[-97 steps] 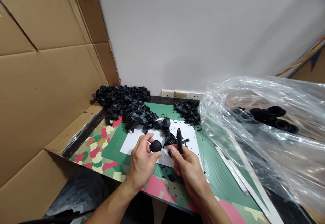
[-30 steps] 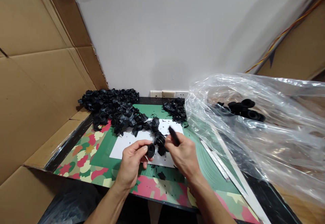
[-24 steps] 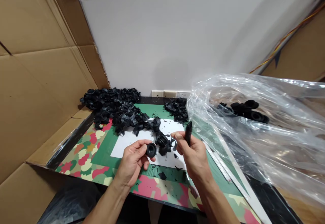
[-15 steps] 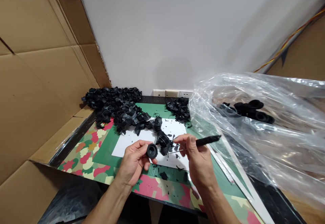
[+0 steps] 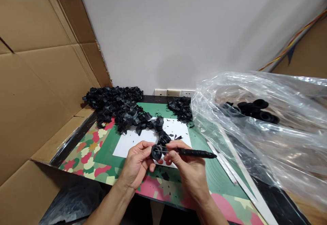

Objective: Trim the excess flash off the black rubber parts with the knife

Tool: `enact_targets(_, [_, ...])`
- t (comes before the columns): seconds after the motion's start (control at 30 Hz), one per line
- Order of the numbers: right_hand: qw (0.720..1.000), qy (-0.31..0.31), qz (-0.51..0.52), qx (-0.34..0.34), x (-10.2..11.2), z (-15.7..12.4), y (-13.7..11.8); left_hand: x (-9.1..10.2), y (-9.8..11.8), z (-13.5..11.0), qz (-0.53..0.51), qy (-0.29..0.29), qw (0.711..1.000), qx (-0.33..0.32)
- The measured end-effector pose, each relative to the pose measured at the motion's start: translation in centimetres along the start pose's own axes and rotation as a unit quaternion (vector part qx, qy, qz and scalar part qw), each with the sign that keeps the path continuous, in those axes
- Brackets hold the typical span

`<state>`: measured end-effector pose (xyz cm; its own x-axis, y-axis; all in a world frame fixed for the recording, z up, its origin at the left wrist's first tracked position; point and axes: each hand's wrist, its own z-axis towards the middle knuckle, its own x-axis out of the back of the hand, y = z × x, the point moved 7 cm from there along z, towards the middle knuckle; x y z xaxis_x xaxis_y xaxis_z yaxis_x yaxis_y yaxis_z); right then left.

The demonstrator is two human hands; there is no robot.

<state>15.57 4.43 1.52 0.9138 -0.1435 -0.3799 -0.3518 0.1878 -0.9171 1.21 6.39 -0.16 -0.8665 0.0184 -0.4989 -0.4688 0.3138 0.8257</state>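
My left hand (image 5: 136, 163) pinches a small round black rubber part (image 5: 155, 152) with its open end turned towards me, over the front edge of a white sheet (image 5: 135, 140). My right hand (image 5: 187, 169) grips a thin black-handled tool (image 5: 196, 154) like a pen. The handle points right and its thin metal tip rests at the rim of the rubber part. Both hands hover just above the mat.
A heap of black ribbed rubber parts (image 5: 116, 106) lies at the back left, a smaller pile of black trimmings (image 5: 182, 108) at the back middle. A big clear plastic bag (image 5: 255, 129) with more black parts fills the right. Cardboard walls (image 5: 38, 82) stand at the left. A camouflage-pattern mat (image 5: 87, 150) covers the table.
My right hand swung the tool round from upright to level, then brought its tip in to the rubber part. My left hand turned the part's open end towards me.
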Motion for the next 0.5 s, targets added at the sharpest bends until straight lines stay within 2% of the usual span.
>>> enact_targets(0.1, [0.999, 0.010, -0.019, 0.032, -0.17, -0.27, -0.18, -0.16, -0.11, -0.14, -0.002, 0.001, 1.000, 0.004])
enact_targets(0.5, [1.000, 0.013, -0.018, 0.004, -0.62, -0.24, 0.04, 0.05, 0.07, -0.23, 0.037, 0.011, 0.999, -0.015])
